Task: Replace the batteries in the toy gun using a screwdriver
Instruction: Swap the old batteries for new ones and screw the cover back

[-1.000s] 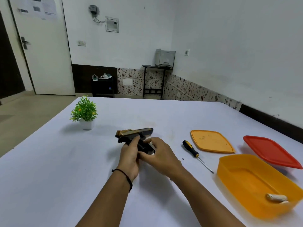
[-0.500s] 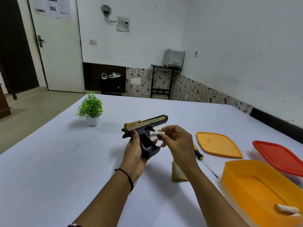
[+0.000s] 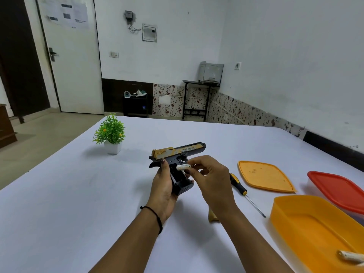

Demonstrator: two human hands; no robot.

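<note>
Above the middle of the white table, the toy gun is held clear of the surface, gold top upward, muzzle pointing right, black grip angled down toward the person. The left hand is wrapped around the grip from the left side, thumb lying up along its back edge. The right hand pinches a small white battery between thumb and fingertips, holding it sideways against the upper part of the grip; whether it actually touches the gun cannot be told. This hand covers the front of the grip and part of the trigger area. A black band circles the left wrist. Just behind the right forearm a small tan piece lies on the table, mostly hidden by the arm. Right of the hands lies the screwdriver, black-and-yellow handle farther away, thin shaft running near and right. Beyond it to the right an orange lid lies flat. At the right edge sits a container with a red lid, partly cut off. Near right stands an open orange box with another battery in its near corner. Far left, well apart, a small green plant stands in a white pot.
</note>
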